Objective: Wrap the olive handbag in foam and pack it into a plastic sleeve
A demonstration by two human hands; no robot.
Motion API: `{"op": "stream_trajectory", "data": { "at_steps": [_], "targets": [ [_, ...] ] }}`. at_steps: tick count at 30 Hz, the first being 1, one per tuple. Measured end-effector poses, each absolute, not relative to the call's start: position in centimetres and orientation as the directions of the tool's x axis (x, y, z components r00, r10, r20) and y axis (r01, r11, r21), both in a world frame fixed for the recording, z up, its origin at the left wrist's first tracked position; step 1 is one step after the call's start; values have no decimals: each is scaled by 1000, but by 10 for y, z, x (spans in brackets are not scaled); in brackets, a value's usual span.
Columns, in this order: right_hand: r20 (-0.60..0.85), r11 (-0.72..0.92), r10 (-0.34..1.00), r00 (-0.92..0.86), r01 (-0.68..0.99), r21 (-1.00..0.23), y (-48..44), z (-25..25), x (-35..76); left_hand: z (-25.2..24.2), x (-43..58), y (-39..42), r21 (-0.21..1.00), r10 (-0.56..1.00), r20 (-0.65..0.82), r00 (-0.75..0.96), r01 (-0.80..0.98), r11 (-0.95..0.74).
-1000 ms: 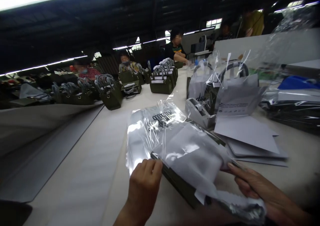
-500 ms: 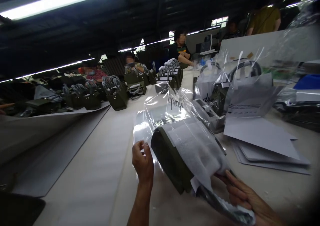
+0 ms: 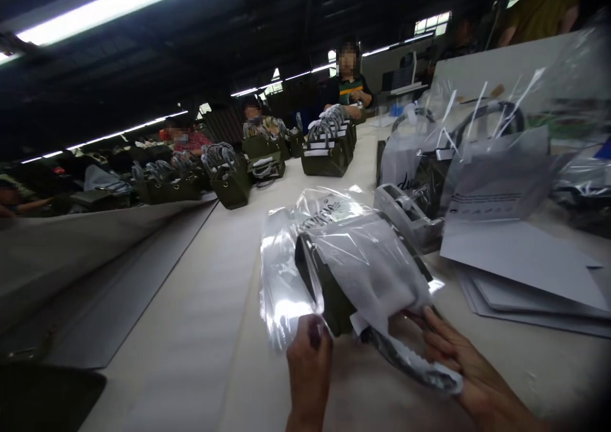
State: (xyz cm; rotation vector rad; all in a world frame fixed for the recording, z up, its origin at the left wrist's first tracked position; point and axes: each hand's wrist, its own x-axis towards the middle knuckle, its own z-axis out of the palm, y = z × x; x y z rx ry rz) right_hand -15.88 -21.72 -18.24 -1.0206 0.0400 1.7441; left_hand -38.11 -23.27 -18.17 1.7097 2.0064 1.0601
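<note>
A dark green handbag [image 3: 337, 308] lies tilted on the table in front of me, its far part inside a clear plastic bag [image 3: 286, 279] with dark lettering. White tissue-like wrapping [image 3: 367, 270] covers the handbag's upper face. The wrapped handle [image 3: 410, 359] sticks out on the near side, outside the plastic. My left hand [image 3: 310, 355] is closed on the plastic bag's near edge, beside the handbag's left end. With fingers at the handle side, my right hand [image 3: 451, 349] grips the handbag and its wrapping; its fingertips are partly hidden.
Bagged handbags [image 3: 420, 171] stand at the right, behind a stack of white sheets [image 3: 520, 260]. Rows of green handbags [image 3: 324, 161] line the table's far side. Co-workers [image 3: 351, 88] sit beyond. A white board-like sheet [image 3: 143, 292] lies left; a dark green piece [image 3: 48, 394] is near left.
My left hand has moved nearer and to the right, drawing the plastic bag's edge along the handbag's left side. My right hand stays on the handbag. The view has shifted slightly.
</note>
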Motion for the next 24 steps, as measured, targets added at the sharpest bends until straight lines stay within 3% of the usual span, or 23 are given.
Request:
{"op": "stream_trajectory", "data": {
  "at_steps": [3, 6, 7, 9, 10, 13, 16, 21, 24],
  "targets": [
    [-679, -445, 733, -35, -780, -440, -215, -169, -163, -164, -388, -256, 581, 902, 387, -190, 810, -79],
    [-643, -441, 766, 4, -725, -530, -214, -161, -169, -124, -381, -253, 270, 673, 738, -52, 936, -224],
    [-626, -426, 779, 23, -714, -556, -214, -160, -171, -109, -373, -244, 151, 619, 783, 59, 947, -282],
    [-596, -389, 800, 65, -700, -599, -215, -159, -173, -85, -348, -215, -46, 651, 699, 294, 928, -370],
    [-586, -373, 806, 84, -696, -613, -216, -158, -174, -78, -334, -197, -86, 686, 638, 350, 918, -388],
    [-570, -361, 815, 106, -677, -642, -221, -156, -175, -75, -298, -144, -143, 775, 433, 460, 884, -445],
    [-566, -392, 820, 87, -635, -666, -223, -155, -176, -87, -268, -120, -143, 757, 354, 550, 831, -537],
    [-541, -269, 818, 196, -701, -660, -211, -160, -182, -102, -236, -154, -157, 595, 346, 726, 670, -726],
    [-515, -256, 847, 128, -752, -608, -202, -166, -182, -107, -259, -184, -160, 594, 472, 651, 726, -669]
  ]
}}
